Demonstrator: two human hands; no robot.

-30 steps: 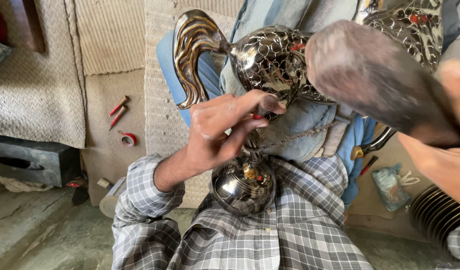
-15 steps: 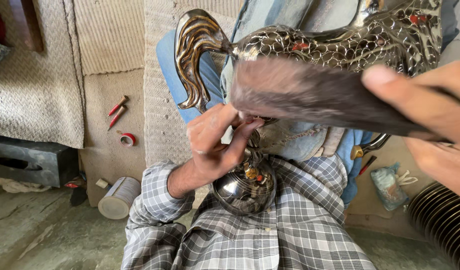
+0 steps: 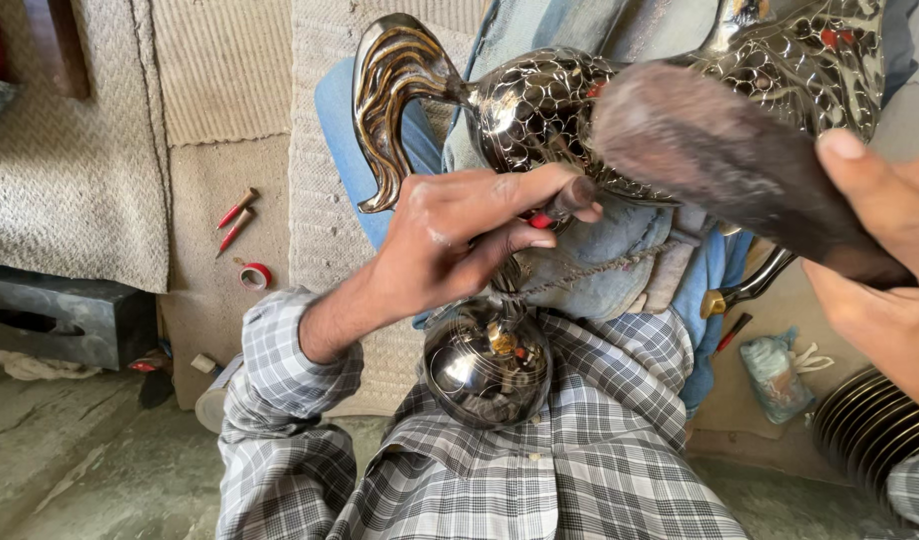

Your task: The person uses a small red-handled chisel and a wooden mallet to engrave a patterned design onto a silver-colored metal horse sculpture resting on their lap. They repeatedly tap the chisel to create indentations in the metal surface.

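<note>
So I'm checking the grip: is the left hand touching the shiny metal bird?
Touching. The head view shows the left hand with fingertips pressed against the underside of the metal bird, no gap visible.

- There is only one view, from a camera worn on the person's head, so nothing is shared with a second angle.
- It looks steeply down over the checked-shirt lap toward the mats on the floor (image 3: 220,190).
- It sits very close: the left hand (image 3: 460,235) and the metal bird figure (image 3: 580,110) fill the middle.
- The right hand (image 3: 880,270) and its dark mallet (image 3: 720,160) are nearest the lens, cut by the frame edge and perhaps slightly blurred.
</note>
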